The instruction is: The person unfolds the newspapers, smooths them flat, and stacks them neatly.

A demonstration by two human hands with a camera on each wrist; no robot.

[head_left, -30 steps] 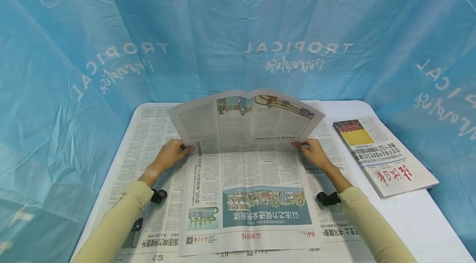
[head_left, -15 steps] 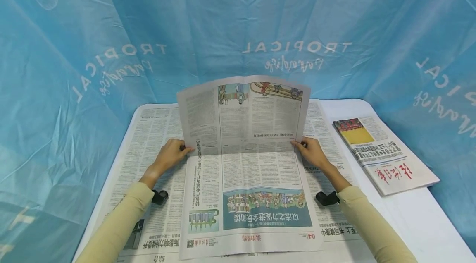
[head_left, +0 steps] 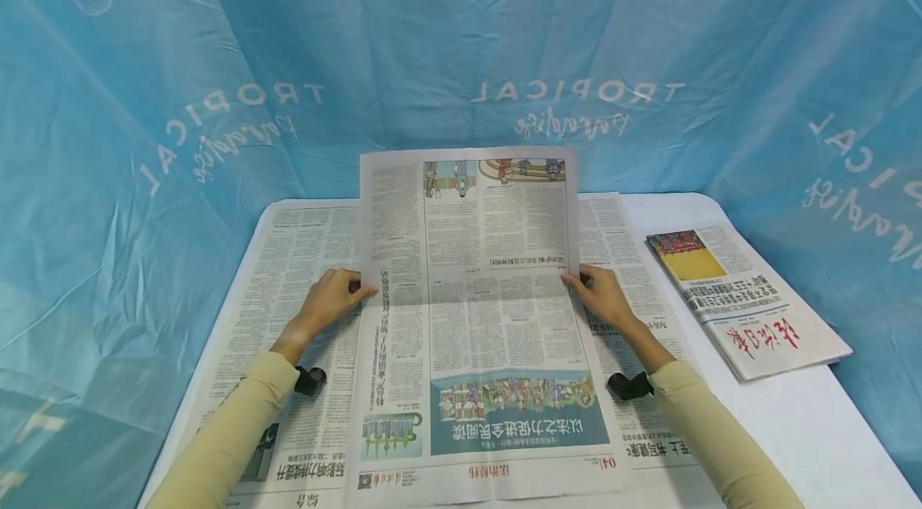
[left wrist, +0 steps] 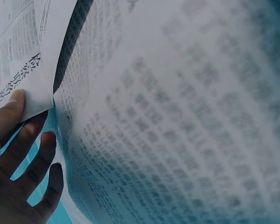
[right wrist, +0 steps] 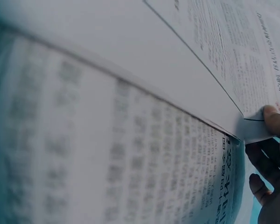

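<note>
A printed newspaper sheet (head_left: pixel 497 333) stands in the middle of the head view, its far half tilted up along a crease and its near half sloping toward me. My left hand (head_left: pixel 333 302) pinches its left edge at the crease. On the opposite edge, my right hand (head_left: pixel 603 297) pinches the sheet at the same height. In the left wrist view the left thumb lies on top of the paper (left wrist: pixel 35 91), with the other fingers spread beneath. The right wrist view shows the right thumb (right wrist: pixel 272 119) on the paper's edge, fingers behind it.
More newspaper sheets (head_left: pixel 288 253) lie flat under the held one, spread over the white table (head_left: pixel 799 437). A folded newspaper stack (head_left: pixel 749 301) rests at the right. Blue printed curtains (head_left: pixel 446 53) hang around the back and sides.
The sheet's far half has swung up from drooping and bowed toward me to standing flatter and straighter. Its lower edge has slid slightly nearer. Both hands keep their pinch in nearly the same places.
</note>
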